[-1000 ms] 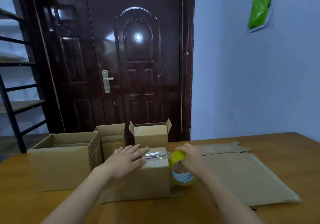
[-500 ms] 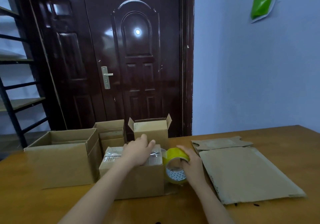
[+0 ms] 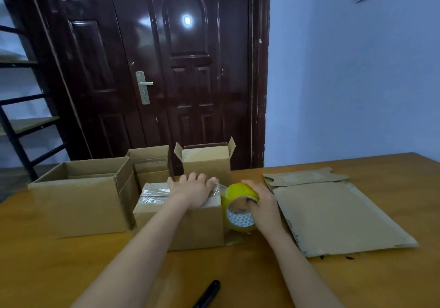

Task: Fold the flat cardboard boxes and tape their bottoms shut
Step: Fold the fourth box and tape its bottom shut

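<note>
A small folded cardboard box (image 3: 197, 226) stands bottom-up on the table in front of me, with clear tape across its top face. My left hand (image 3: 194, 190) presses flat on that taped face, fingers straight. Just right of the box stands a yellow tape roll (image 3: 238, 192); my right hand (image 3: 263, 203) grips it with the thumb through its core. A strip of tape runs from the roll onto the box's right edge. Flat cardboard sheets (image 3: 333, 215) lie stacked to the right.
A large open box (image 3: 78, 203) sits at the left, with two smaller open boxes (image 3: 207, 165) behind. A black pen-like tool (image 3: 207, 293) lies near the table's (image 3: 392, 284) front edge. A dark door and a black shelf stand beyond.
My left hand slid rightward along the tape on the box top. The roll in my right hand dropped lower beside the box's right side. The camera tilted down, revealing the black tool.
</note>
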{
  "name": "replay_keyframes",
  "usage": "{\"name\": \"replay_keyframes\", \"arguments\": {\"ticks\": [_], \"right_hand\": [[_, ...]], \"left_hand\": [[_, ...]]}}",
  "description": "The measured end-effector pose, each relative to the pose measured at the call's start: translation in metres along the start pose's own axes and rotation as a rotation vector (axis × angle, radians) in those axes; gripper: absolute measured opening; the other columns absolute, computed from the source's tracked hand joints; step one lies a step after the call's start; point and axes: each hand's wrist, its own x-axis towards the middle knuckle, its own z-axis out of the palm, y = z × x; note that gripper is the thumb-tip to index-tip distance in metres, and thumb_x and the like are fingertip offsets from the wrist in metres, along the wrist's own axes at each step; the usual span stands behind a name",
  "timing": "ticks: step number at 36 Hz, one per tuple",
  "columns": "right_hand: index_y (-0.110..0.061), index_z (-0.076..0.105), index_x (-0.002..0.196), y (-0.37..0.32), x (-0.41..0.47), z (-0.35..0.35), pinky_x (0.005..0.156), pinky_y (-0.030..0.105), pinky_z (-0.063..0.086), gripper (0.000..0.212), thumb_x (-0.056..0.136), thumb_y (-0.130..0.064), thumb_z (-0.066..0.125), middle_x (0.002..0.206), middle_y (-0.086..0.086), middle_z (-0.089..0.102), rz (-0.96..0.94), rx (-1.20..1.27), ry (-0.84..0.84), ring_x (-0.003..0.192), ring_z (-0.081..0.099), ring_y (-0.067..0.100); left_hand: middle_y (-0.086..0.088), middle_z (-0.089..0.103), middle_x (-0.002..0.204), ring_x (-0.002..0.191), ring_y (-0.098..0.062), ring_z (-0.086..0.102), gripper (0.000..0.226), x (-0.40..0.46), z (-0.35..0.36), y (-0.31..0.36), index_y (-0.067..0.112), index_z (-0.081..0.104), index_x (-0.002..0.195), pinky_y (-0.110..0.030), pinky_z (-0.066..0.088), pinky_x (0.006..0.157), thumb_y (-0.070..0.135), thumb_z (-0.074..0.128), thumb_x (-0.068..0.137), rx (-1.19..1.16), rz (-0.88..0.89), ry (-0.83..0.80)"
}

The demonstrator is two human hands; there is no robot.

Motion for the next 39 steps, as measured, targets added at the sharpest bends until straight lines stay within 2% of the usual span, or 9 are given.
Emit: {"name": "replay_keyframes", "arguments": {"ticks": [3,6,9,12,15,20,25,31,39], "right_hand": [[-0.023,0.057,0.126,-0.001,0.000,-0.001,0.075,0.006,0.038,0.044,0.087,-0.003,0.061,0.114,-0.002,0.057,-0.006,-0.013,-0.002,0.098,0.052,0.007],[-0.022,0.056,0.127,-0.002,-0.001,-0.001,0.075,0.008,0.039,0.043,0.087,-0.005,0.061,0.115,-0.001,0.057,0.008,-0.006,-0.016,0.099,0.052,0.008],[-0.023,0.056,0.127,-0.003,-0.001,-0.001,0.075,0.007,0.037,0.045,0.087,-0.004,0.062,0.115,-0.001,0.056,0.009,-0.022,-0.015,0.099,0.050,0.008],[-0.024,0.055,0.127,-0.003,0.000,-0.001,0.076,0.007,0.037,0.045,0.087,-0.004,0.062,0.116,-0.002,0.056,0.012,-0.026,-0.016,0.099,0.050,0.008],[-0.025,0.055,0.128,-0.003,0.000,-0.001,0.077,0.009,0.038,0.046,0.087,-0.005,0.063,0.117,-0.001,0.056,0.021,-0.027,-0.024,0.101,0.051,0.009],[-0.026,0.054,0.128,-0.005,0.001,-0.002,0.077,0.009,0.039,0.044,0.089,-0.008,0.061,0.118,-0.003,0.055,0.026,-0.049,-0.058,0.105,0.051,0.011],[-0.026,0.050,0.132,-0.014,0.002,-0.010,0.076,0.017,0.041,0.047,0.092,-0.002,0.052,0.109,-0.006,0.045,-0.002,-0.137,-0.117,0.099,0.044,0.009],[-0.026,0.047,0.135,-0.020,0.000,-0.014,0.075,0.018,0.040,0.049,0.092,-0.003,0.051,0.112,0.000,0.047,-0.044,-0.229,-0.153,0.098,0.043,0.010],[-0.027,0.043,0.138,-0.026,-0.001,-0.019,0.083,0.022,0.043,0.052,0.092,-0.006,0.054,0.116,0.002,0.049,-0.119,-0.427,-0.239,0.105,0.047,0.016]], "left_hand": [[-0.007,0.037,0.145,0.137,-0.031,0.029,0.054,-0.001,0.000,0.001,0.021,0.036,0.137,-0.063,0.009,0.112,0.050,0.010,0.100,-0.003,0.006,0.005],[-0.006,0.042,0.143,0.136,-0.028,0.032,0.053,-0.002,0.000,0.001,0.020,0.038,0.137,-0.056,0.007,0.114,0.050,0.014,0.100,-0.047,0.051,0.039],[-0.005,0.050,0.138,0.130,-0.024,0.041,0.045,0.003,0.003,0.000,0.019,0.041,0.135,-0.046,0.017,0.115,0.042,0.020,0.102,-0.122,0.157,0.073],[-0.004,0.057,0.130,0.121,-0.023,0.049,0.041,0.005,0.003,-0.001,0.019,0.048,0.129,-0.041,0.027,0.108,0.037,0.021,0.103,-0.148,0.201,0.084],[-0.003,0.054,0.133,0.123,-0.025,0.047,0.043,0.005,0.002,0.001,0.019,0.050,0.127,-0.042,0.025,0.108,0.036,0.018,0.103,-0.132,0.186,0.060],[0.000,0.041,0.145,0.132,-0.028,0.037,0.047,0.006,0.004,-0.002,0.025,0.039,0.136,-0.045,0.018,0.113,0.044,0.013,0.101,-0.106,0.190,0.001],[0.003,0.044,0.142,0.132,-0.024,0.037,0.044,0.008,0.006,-0.004,0.029,0.043,0.132,-0.042,0.017,0.112,0.047,0.018,0.100,-0.144,0.206,0.023],[0.002,0.045,0.141,0.131,-0.024,0.038,0.044,0.008,0.006,-0.005,0.030,0.043,0.132,-0.042,0.020,0.111,0.047,0.019,0.100,-0.133,0.219,0.030],[0.003,0.045,0.142,0.130,-0.025,0.039,0.044,0.007,0.005,-0.005,0.030,0.044,0.133,-0.041,0.022,0.110,0.048,0.021,0.100,-0.145,0.216,0.030]]}}
